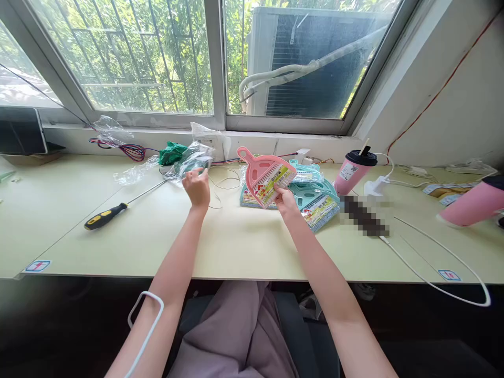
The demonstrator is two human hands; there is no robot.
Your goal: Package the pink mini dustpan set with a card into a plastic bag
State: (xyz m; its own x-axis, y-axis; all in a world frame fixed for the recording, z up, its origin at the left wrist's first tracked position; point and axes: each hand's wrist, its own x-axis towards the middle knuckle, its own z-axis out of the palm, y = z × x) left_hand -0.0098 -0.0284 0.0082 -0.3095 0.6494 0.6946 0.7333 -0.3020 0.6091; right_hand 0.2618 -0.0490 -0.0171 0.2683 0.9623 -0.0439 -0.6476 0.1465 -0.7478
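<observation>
My right hand (285,202) grips the lower edge of a pink mini dustpan (262,170) with a colourful label, holding it tilted above a stack of teal dustpan sets (321,202) on the desk. My left hand (198,187) is closed on a crumpled clear plastic wrapper (191,160), lifted a little off the desk to the left of the dustpan.
A black-and-yellow screwdriver (118,209) lies at the left. Plastic bags, coloured wires (132,151) and a green bundle (172,152) sit by the window sill. A pink cup with straw (352,172), another pink cup on its side (472,202) and white cables (433,257) are at the right.
</observation>
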